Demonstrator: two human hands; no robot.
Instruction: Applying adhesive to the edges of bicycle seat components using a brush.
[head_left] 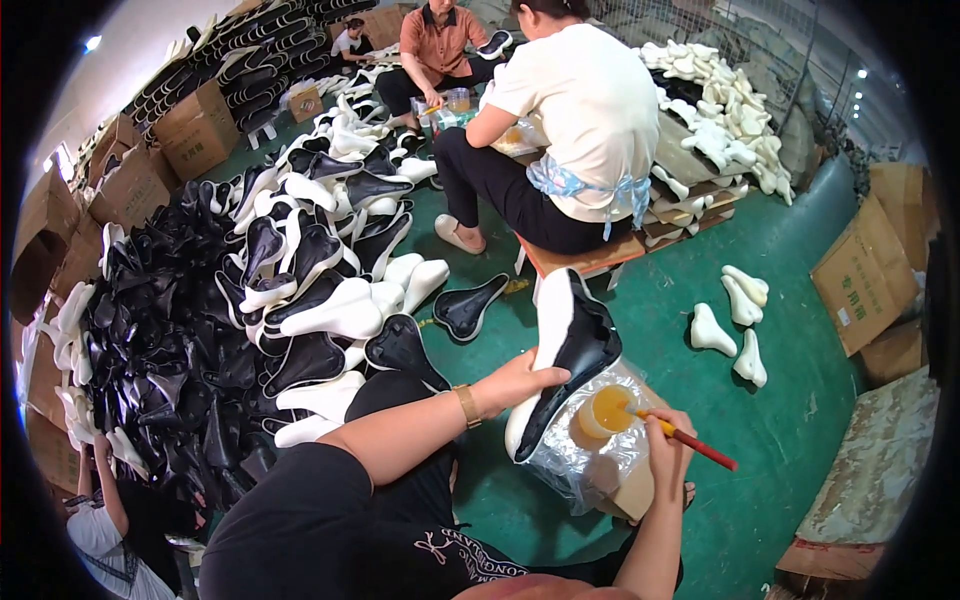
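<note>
My left hand (516, 384), with a gold band at its wrist, grips a bicycle saddle (587, 335) by its edge. The saddle has a white foam side and a black shell side and stands tilted, its long axis roughly upright. A paintbrush (706, 450) with a red and yellow handle is held in my right hand (668, 446). Its tip reaches into a round tub (604, 412) of yellow-orange liquid, where the bristles cannot be made out. The tub rests on a small cardboard box (634, 494) covered with clear plastic film (562, 470).
A big heap of black shells (180, 330) and white foam pieces (340, 310) lies to the left. Several white pieces (712, 328) lie on the green floor at right. One person (590, 120) sits close ahead on a low bench; others work farther off. Cardboard boxes (866, 275) stand at right.
</note>
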